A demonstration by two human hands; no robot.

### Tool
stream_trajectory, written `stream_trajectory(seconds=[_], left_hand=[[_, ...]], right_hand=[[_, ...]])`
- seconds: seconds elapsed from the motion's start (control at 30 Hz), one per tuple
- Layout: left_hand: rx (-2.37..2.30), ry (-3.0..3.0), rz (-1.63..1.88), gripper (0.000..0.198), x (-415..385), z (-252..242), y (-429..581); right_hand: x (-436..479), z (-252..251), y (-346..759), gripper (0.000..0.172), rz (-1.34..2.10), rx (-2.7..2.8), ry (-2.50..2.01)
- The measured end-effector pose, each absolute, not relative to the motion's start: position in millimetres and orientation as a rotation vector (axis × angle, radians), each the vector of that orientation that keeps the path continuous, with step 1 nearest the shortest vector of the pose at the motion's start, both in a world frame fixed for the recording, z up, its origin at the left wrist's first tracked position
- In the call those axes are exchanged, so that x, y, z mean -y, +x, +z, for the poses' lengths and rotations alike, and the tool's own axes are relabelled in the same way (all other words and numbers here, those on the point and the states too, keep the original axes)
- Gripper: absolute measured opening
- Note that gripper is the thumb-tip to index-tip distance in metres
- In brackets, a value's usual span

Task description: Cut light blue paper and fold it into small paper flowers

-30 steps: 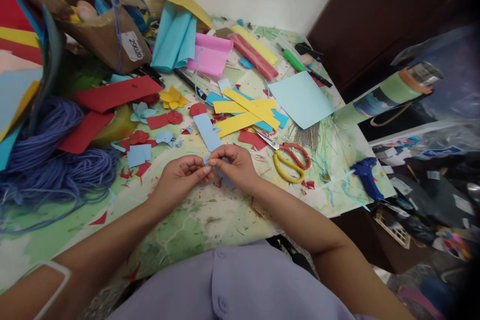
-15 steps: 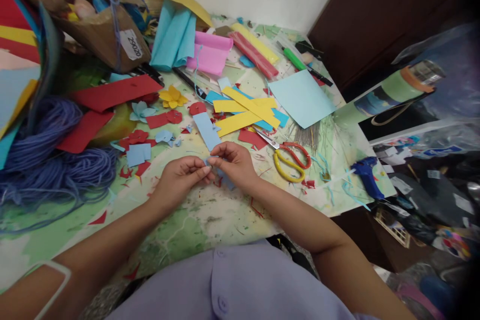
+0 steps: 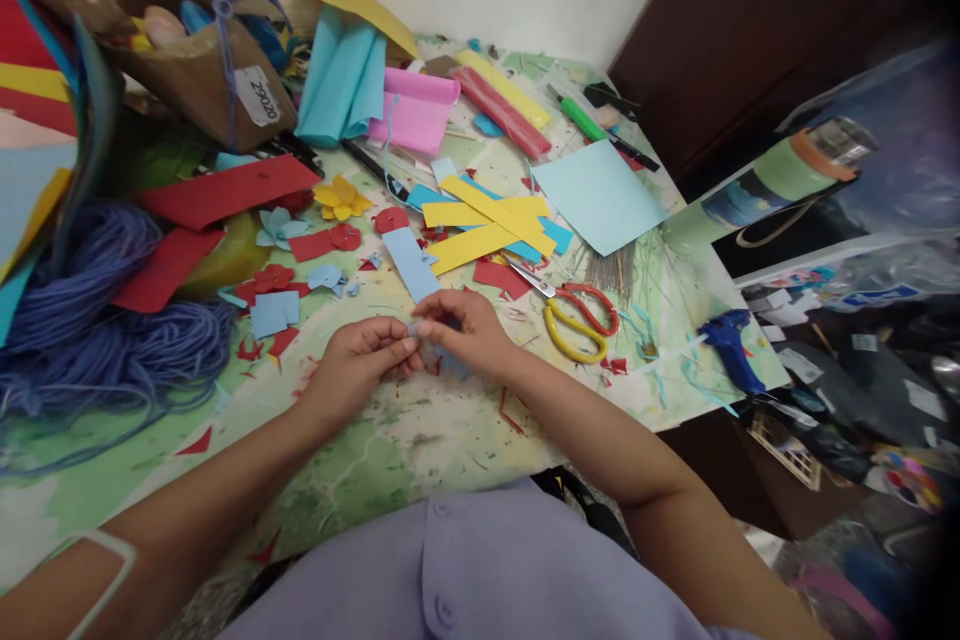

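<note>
My left hand (image 3: 358, 364) and my right hand (image 3: 466, 330) meet over the middle of the table, fingertips pinched together on a small light blue paper piece (image 3: 444, 360). Most of that piece is hidden by the fingers. A light blue paper strip (image 3: 411, 262) lies just beyond the hands. Yellow paper strips (image 3: 486, 225) are crossed over blue ones further back. Scissors (image 3: 574, 315) with yellow and red handles lie right of my right hand.
A blue glue gun (image 3: 726, 346) sits near the right table edge, and a light blue square sheet (image 3: 598, 195) beyond the scissors. Purple yarn (image 3: 97, 320) is heaped at left by red paper strips (image 3: 225, 192). Rolled crepe paper (image 3: 375, 90) and a cardboard box (image 3: 191, 60) stand at the back.
Both hands stay pinched on the small blue piece, with the fingers shifting slightly. The view has tilted a little.
</note>
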State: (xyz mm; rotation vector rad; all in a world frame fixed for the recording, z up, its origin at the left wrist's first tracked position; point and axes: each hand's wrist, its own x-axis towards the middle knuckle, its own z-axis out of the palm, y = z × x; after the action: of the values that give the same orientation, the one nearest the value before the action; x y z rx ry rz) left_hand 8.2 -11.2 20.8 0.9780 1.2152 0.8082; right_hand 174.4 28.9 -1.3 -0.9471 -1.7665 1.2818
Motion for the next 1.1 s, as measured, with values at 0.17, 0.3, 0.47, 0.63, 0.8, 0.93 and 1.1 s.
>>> stream_trajectory(seconds=[0.17,0.3,0.47,0.63,0.8,0.93,1.1], left_hand=[[-1.245,0.998,0.827,0.017,11,20,7],[-1.245,0.979,0.912,0.014,11,14,3],[-1.153,0.903,0.957,0.013,8,14,2],[-0.979,0.767,0.923,0.018,9,19,4],[-1.052,0.769,0.926,0.019,8,19,3],[-1.088,0.76,0.979,0.018,6,18,3],[-1.135,0.77,0.968,0.015,6,17,4]], right_hand=[[-27,2,175,0.022,1.041,1.902,-0.999],[-33,3,182,0.022,0.864,1.598,-1.108],[-33,2,182,0.02,0.593,1.872,-0.811],[-26,-2,179,0.015,0.411,2.098,-0.653],[-26,-5,182,0.017,0.488,2.175,-0.71],[-27,-7,180,0.015,0.367,2.227,-0.677],[-26,-5,176,0.013,0.395,2.195,-0.746]])
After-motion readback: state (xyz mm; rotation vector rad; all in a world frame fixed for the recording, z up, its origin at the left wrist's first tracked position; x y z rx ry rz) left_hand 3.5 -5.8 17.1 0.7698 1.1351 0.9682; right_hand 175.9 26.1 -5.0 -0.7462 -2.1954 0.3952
